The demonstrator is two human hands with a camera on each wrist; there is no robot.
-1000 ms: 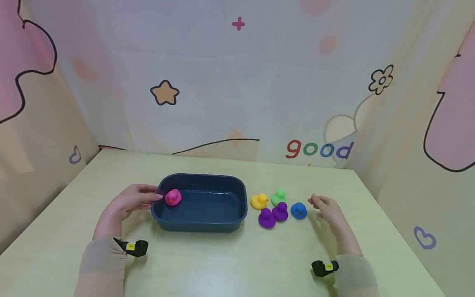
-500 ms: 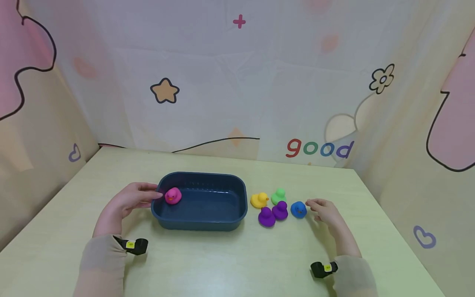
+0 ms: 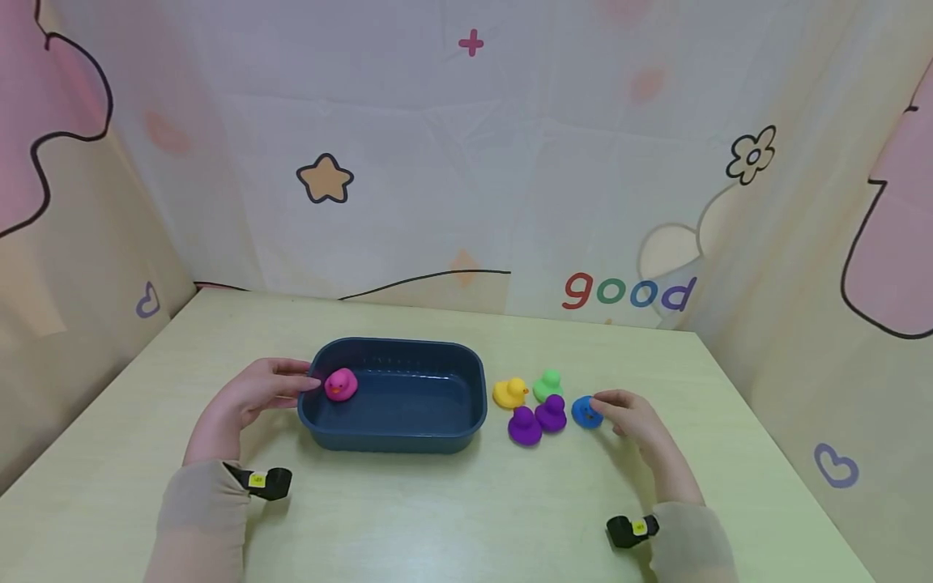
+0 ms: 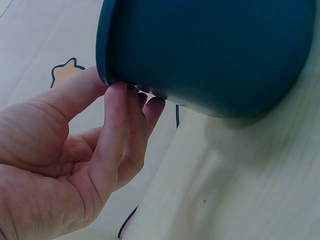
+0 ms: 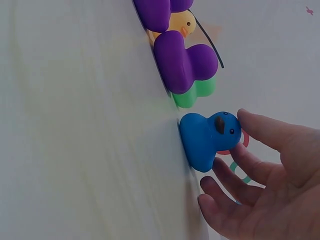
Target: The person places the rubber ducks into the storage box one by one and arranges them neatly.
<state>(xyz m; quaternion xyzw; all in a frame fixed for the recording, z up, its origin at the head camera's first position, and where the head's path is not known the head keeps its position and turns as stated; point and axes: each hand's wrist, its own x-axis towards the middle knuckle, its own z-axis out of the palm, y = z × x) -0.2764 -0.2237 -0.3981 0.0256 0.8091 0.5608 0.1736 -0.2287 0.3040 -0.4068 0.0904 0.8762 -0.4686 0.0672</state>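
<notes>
Going by how the ducks lie, the work looks to be at an early stage: one is in the basin and five are outside it. The pink duck [image 3: 341,386] sits upright inside the blue basin [image 3: 394,444], near its left end wall, and the basin stands left of centre on the tabletop [image 3: 437,518], nearer the far edge than the bottom of the view. Between the basin and the tabletop's right edge stand the yellow duck [image 3: 508,394], the green duck [image 3: 547,389], the front purple duck [image 3: 525,427], the rear purple duck [image 3: 552,414] and, nearest that edge, the blue duck [image 3: 583,413]. The left hand [image 3: 258,389] pinches the basin's left end, thumb at the rim and fingers against the outside. The right hand [image 3: 634,417] has its thumb tip at the blue duck's head, the index finger close by and the other fingers loosely bent and apart; I cannot tell whether it has a firm pinch, and the duck appears to rest on the tabletop. In the head view the fingers cover part of that duck's head, and both purple ducks' faces are turned away. The left wrist view shows only the basin's outside, cut off above; in the right wrist view one purple duck is cropped, the yellow and green ducks are partly hidden behind the purple pair, and the basin is out of sight
</notes>
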